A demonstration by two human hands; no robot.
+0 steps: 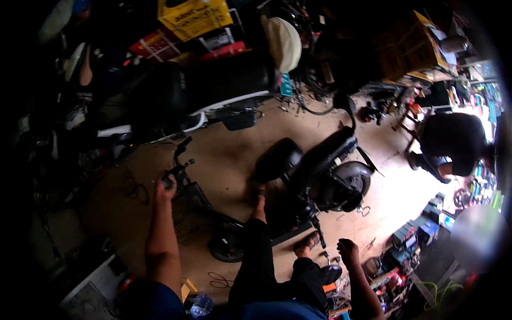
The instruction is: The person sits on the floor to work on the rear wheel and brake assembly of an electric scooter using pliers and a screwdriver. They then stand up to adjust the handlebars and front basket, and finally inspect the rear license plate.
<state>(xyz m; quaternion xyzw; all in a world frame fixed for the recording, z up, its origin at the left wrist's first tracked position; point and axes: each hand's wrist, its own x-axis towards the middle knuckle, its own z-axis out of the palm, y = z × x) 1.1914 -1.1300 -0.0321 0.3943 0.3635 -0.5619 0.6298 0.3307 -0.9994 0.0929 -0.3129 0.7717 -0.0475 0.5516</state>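
My left hand [166, 186] is closed round a grip at the near end of the handlebar [183, 160] of a small black scooter. From that bar a dark stem [198, 196] runs down toward a small wheel [226, 248]. A padded black seat [279, 159] and a larger wheel [349, 185] lie farther right, among dark parts whose joins are hard to make out. On the right, my right hand [348, 250] is raised with its fingers curled, apart from the scooter. Shadow hides whatever it may hold. My legs straddle the scooter's low middle.
A larger motorbike [213, 80] stands across the far side. Someone in dark clothing [453, 141] is bent over at the right. Toolboxes [408, 234] and loose parts line the right side. A clear plastic bottle [201, 305] is near my left arm, and a cable [220, 279] lies on the floor.
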